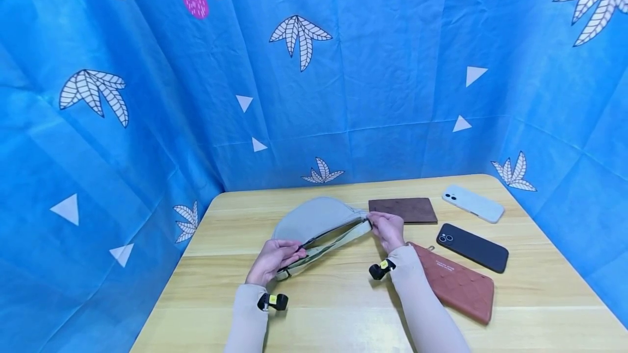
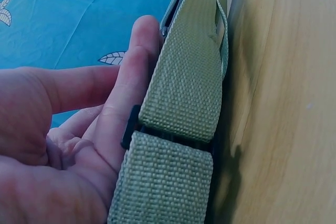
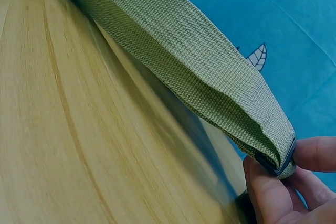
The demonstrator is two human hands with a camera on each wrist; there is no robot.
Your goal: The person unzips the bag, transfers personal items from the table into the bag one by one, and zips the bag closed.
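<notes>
your left hand (image 1: 272, 259) pinches the lower-left end of the grey-green waist bag (image 1: 316, 221) at its webbing strap (image 2: 181, 87), while your right hand (image 1: 387, 230) pinches the strap's buckle end (image 3: 281, 162) at the bag's right tip. bag sits mid-frame on the bench (image 1: 343, 298), between both hands. right of it: brown wallet (image 1: 403, 210), white phone (image 1: 473, 204), black phone (image 1: 472, 247), red-brown pouch (image 1: 458, 283).
</notes>
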